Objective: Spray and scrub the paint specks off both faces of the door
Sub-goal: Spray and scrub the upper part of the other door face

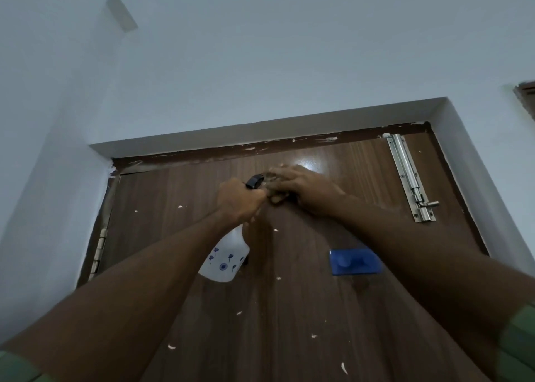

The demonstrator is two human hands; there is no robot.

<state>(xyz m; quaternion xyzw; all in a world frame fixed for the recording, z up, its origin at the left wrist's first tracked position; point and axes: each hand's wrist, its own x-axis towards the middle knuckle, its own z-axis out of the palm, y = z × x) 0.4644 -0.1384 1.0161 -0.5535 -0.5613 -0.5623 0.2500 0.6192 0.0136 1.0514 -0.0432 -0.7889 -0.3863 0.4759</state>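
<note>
Your two forearms fill the lower part of the view, both raised and reaching up toward the top of the door (304, 309). A green sleeve (518, 341) shows at the right edge and another at the lower left corner.

The door is dark brown wood grain, closed in its frame and set into a pale blue wall (260, 63). Its face carries scattered white paint specks (171, 346), spread from the upper left down to the bottom of the view. White smears also mark the brown frame strip (289, 144) along the top edge. A bright reflection sits on the door just above your right hand.

Your left hand (238, 201) is curled tightly round the neck of a spray bottle (224, 258), with the black nozzle (254, 181) protruding above the fist. The bottle body is white with small blue flower prints and hangs below the hand, tilted down and to the left, in front of the door.

Your right hand (304, 189) lies with fingers extended against the door, just beside the nozzle, pressing a dark scrub pad (276, 198) to the surface. Only part of the pad shows under the fingers.

A blue plastic block (354, 262) sits on the door face below your right forearm. A steel sliding bolt (411, 176) is mounted near the upper right corner. Hinges (100, 251) show on the left edge.
</note>
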